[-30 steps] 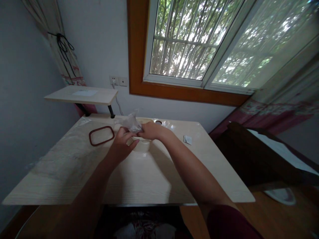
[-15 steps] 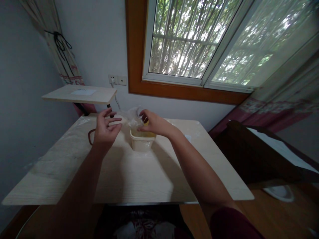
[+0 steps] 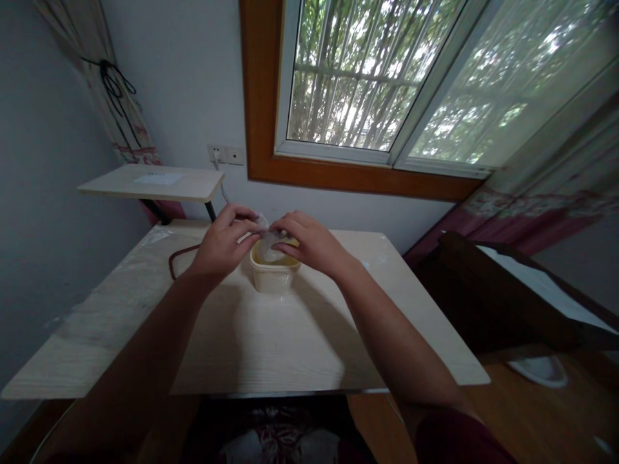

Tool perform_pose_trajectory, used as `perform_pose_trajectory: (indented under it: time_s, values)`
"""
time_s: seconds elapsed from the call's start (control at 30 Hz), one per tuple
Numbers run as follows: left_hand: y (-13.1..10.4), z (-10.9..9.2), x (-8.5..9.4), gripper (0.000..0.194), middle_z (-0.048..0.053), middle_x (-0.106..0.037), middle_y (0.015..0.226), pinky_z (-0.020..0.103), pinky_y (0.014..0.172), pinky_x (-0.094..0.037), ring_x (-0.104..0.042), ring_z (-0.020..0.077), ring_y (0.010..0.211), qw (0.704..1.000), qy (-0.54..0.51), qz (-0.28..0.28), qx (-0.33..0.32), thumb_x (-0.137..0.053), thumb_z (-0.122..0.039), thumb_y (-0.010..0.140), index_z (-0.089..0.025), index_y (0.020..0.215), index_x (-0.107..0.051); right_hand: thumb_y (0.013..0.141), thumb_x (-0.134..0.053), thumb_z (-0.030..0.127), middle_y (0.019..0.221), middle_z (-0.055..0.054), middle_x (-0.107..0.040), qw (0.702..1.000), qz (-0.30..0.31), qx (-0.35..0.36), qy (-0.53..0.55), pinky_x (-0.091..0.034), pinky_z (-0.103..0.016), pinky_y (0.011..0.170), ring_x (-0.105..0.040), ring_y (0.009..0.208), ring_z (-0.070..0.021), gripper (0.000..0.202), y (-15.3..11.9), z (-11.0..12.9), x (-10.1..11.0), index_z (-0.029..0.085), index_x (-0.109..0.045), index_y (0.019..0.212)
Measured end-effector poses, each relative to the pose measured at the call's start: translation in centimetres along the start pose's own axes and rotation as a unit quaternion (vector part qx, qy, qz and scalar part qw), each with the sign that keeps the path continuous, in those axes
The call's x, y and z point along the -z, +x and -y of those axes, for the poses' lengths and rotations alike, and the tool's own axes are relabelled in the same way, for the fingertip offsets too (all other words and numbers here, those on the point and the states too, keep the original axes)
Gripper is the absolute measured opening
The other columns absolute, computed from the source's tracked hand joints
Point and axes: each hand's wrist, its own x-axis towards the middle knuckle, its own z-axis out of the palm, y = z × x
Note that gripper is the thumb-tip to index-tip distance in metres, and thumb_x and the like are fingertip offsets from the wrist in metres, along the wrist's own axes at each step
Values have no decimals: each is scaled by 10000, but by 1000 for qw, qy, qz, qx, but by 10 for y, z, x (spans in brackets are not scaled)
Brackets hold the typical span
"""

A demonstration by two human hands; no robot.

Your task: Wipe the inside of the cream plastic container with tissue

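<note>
A small cream-coloured plastic tub [image 3: 275, 281] stands on the wooden table [image 3: 290, 348], with something yellowish along its inside. Clear thin plastic, which looks like a bag [image 3: 271, 248], is bunched over the tub's opening. My left hand [image 3: 227, 241] pinches the plastic's upper left part, just above the rim. From the right, my right hand [image 3: 309, 243] grips the same plastic, its fingers close to the left hand's fingertips. What lies in the tub is mostly hidden by the hands and plastic.
A reddish-brown loop-shaped strap or handle [image 3: 176, 259] lies left of my left hand. Behind it rises a small raised shelf [image 3: 155, 182] with a paper label. A wall and window [image 3: 358, 84] are behind the table; a dark piece of furniture [image 3: 512, 296] stands at the right.
My left hand has moved right from open air and closed on the plastic. The plastic is gathered lower between both hands. The tub stays in place.
</note>
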Motion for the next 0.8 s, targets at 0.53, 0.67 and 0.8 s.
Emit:
perform_pose_trajectory:
  time_s: [0.53,0.67,0.8]
  values:
    - [12,18,45,134,67,-668,1115,494,1035,-482,-596,287,1131,996,79,-30,15,-704,-394,876,-269,842,-673,994,-504,206,1062,-98,-650,971,-77,-93,-207,-410,-494,944,-475,1067,-295,240,-31,-21,28,273,-708,1103]
    - [11,7,44,170,56,-695,1135,496,1042,-472,-614,264,1110,998,57,-18,-6,-678,-400,901,-247,831,-658,965,-549,285,1161,-93,-606,979,-68,-74,-178,-404,-544,996,-469,1124,-314,290,-30,-3,35,285,-659,1234]
    - [16,-6,42,176,49,-716,1136,468,1032,-475,-635,233,1111,998,6,17,-67,-663,-346,916,-211,805,-642,980,-541,373,1232,-101,-580,993,-51,-19,-102,-408,-532,1027,-501,1151,-303,304,-22,16,36,285,-617,1261]
